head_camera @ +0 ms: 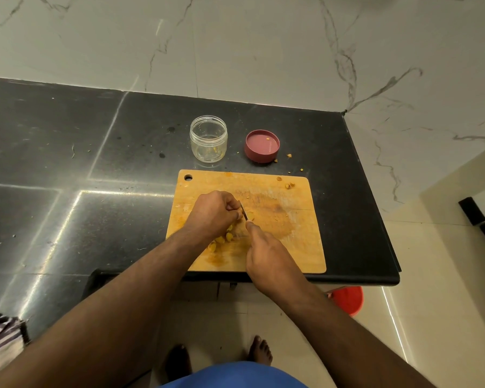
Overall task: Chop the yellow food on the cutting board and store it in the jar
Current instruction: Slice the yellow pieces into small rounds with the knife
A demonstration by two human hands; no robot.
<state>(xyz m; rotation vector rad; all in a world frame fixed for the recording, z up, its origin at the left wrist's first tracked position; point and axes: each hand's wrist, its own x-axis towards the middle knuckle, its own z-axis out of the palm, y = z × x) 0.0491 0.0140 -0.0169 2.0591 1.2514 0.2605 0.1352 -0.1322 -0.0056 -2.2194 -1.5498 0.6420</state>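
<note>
Now chopping: the left hand [213,212] pinches the yellow food [249,215], the right hand [266,256] grips the knife [244,212], probably mid-cut. Next, another careful slice.

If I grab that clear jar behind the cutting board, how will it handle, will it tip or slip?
The jar looks almost empty, so it is probably light and may slide on the glossy black counter if nudged. It is squat and wide-mouthed, so tipping seems unlikely. Its smooth clear wall could be slippery for fingers that have handled the yellow food.
</note>
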